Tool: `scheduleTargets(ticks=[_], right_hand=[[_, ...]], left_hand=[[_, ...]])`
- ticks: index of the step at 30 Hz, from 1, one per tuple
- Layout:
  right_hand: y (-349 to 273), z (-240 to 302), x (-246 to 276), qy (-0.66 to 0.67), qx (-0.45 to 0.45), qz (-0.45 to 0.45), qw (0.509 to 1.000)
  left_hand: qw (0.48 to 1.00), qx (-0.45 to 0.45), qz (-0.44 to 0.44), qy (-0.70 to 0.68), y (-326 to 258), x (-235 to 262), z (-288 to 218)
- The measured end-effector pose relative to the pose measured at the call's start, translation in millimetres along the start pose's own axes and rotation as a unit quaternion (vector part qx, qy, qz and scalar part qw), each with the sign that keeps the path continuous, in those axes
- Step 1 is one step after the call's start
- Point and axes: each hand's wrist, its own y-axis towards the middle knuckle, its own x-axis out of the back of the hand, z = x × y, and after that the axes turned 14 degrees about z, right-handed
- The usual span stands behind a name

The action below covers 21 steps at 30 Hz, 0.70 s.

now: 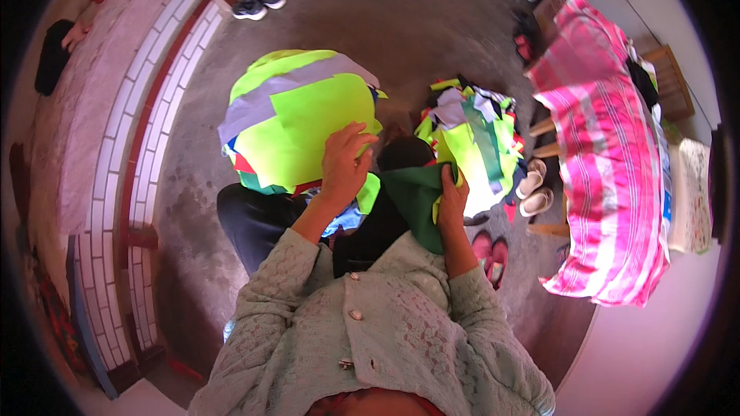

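- Pinching green cloth (420, 200) with right hand (453, 199), over the lap's (370, 243) right edge.
- Holding left hand (347, 160) empty, loosely spread at the yellow cloth pile's (297, 123) right edge; touching or not, hard to say.
- Best to take the loose edge left-handed, then smooth out folds.

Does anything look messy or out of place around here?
The heap of fabric pieces on the right looks untidy: colours jumbled, edges poking out in all directions. By contrast, the yellow-green pile on the left lies much flatter.
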Motion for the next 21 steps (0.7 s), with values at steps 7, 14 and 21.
scheduleTargets(ticks=[7, 14, 21], right_hand=[[-1.8, -0.9, 3.9, 0.071, -0.010, 0.018, 0.997], [-2.3, 5.8, 4.4, 0.118, -0.019, 0.026, 0.993], [-1.3, 2.5, 4.7, 0.144, -0.042, -0.002, 0.989]], left_hand=[[0.957, 0.065, 0.120, -0.255, -13.3, -13.9, -39.5], [0.859, 0.139, 0.203, -0.449, -21.7, -21.2, -15.5], [0.712, 0.223, 0.106, -0.657, -34.9, -1.5, -21.1]])
